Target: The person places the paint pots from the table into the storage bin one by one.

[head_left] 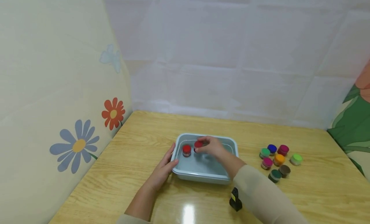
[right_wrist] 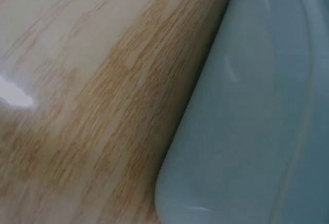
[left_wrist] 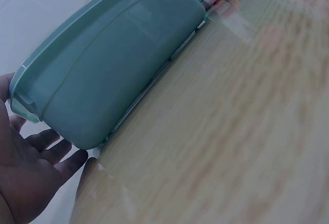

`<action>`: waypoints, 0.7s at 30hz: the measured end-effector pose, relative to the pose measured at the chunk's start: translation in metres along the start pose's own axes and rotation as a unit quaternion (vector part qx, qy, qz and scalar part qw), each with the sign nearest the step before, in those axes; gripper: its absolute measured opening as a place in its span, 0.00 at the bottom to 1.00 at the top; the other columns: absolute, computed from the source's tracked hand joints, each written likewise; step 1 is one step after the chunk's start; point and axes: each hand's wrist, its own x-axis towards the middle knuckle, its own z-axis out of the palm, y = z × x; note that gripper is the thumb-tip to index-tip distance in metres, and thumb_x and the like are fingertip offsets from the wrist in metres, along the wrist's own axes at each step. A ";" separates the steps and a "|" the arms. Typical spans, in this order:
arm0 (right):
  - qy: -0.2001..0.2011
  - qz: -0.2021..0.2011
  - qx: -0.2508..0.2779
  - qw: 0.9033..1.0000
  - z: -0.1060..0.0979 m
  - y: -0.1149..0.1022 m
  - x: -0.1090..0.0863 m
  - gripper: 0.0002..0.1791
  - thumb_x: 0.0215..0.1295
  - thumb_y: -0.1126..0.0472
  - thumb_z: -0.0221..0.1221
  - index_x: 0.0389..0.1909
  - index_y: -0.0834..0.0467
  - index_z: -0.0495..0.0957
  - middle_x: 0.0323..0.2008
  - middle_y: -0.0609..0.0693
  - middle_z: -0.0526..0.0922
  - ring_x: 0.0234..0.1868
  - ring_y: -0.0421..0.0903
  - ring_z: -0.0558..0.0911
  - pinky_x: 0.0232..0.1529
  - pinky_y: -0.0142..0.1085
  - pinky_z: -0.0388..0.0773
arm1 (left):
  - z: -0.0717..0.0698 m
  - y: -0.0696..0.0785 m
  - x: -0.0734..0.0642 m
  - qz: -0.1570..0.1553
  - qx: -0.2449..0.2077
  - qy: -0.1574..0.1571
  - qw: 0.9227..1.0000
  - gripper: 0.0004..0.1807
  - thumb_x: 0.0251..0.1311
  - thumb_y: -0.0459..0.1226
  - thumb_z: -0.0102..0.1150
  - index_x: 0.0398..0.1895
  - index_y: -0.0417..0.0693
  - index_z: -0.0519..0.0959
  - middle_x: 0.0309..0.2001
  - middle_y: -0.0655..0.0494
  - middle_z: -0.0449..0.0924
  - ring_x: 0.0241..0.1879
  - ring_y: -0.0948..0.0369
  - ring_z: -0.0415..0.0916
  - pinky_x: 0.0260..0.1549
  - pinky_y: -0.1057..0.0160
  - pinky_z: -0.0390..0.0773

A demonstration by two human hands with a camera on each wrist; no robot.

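A pale blue plastic basin (head_left: 202,177) stands on the wooden table. My left hand (head_left: 161,171) holds its left side, the thumb over the rim and the fingers along the outer wall; the left wrist view shows these fingers (left_wrist: 55,152) against the basin's corner. Inside the basin, my right hand (head_left: 212,147) pinches a small red-lidded jar (head_left: 198,145) between thumb and fingers. Just left of it, another red-lidded jar (head_left: 186,150) sits upright on the basin floor. The right wrist view has only the basin's outer wall (right_wrist: 226,121) and the table; the hand is out of it.
Several small jars with coloured lids, among them an orange jar (head_left: 279,159) and a light green jar (head_left: 296,159), stand grouped right of the basin. A black device (head_left: 235,200) is by the right sleeve. White cloth (head_left: 202,57) hangs behind the table.
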 end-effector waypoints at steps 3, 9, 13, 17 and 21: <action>-0.001 0.015 -0.026 1.000 0.003 0.000 0.002 0.27 0.49 0.69 0.71 0.54 0.60 0.80 0.51 0.58 0.82 0.49 0.49 0.79 0.45 0.34 0.79 | 0.000 0.001 0.000 -0.003 -0.001 0.000 1.000 0.35 0.71 0.38 0.45 0.79 0.56 0.47 0.77 0.37 0.48 0.75 0.42 0.51 0.71 0.41 0.55; 0.001 0.027 -0.063 0.998 0.008 0.002 0.004 0.27 0.47 0.69 0.72 0.53 0.59 0.81 0.50 0.57 0.83 0.50 0.50 0.80 0.45 0.36 0.79 | 0.001 0.002 -0.001 -0.005 -0.004 -0.001 1.000 0.36 0.71 0.38 0.45 0.79 0.56 0.47 0.77 0.37 0.48 0.75 0.43 0.50 0.72 0.42 0.54; -0.003 0.028 -0.075 0.997 0.009 0.001 0.005 0.28 0.46 0.69 0.72 0.53 0.58 0.81 0.48 0.57 0.83 0.46 0.49 0.80 0.42 0.34 0.79 | 0.001 0.004 -0.001 -0.006 -0.004 0.001 1.000 0.36 0.71 0.38 0.46 0.79 0.55 0.47 0.76 0.36 0.48 0.75 0.43 0.51 0.72 0.42 0.54; -0.011 0.033 -0.084 0.996 0.011 0.000 0.005 0.28 0.46 0.69 0.72 0.53 0.58 0.81 0.47 0.56 0.83 0.44 0.47 0.80 0.39 0.33 0.78 | 0.001 0.004 -0.001 -0.009 -0.006 -0.002 1.000 0.36 0.71 0.38 0.45 0.79 0.56 0.47 0.77 0.36 0.47 0.75 0.43 0.49 0.72 0.42 0.53; -0.011 0.029 -0.088 0.996 0.013 0.001 0.004 0.28 0.47 0.70 0.71 0.53 0.60 0.80 0.46 0.57 0.83 0.44 0.47 0.80 0.38 0.32 0.78 | 0.001 0.004 -0.001 -0.008 -0.010 -0.004 1.000 0.36 0.72 0.37 0.44 0.79 0.55 0.46 0.77 0.37 0.47 0.75 0.43 0.49 0.72 0.42 0.53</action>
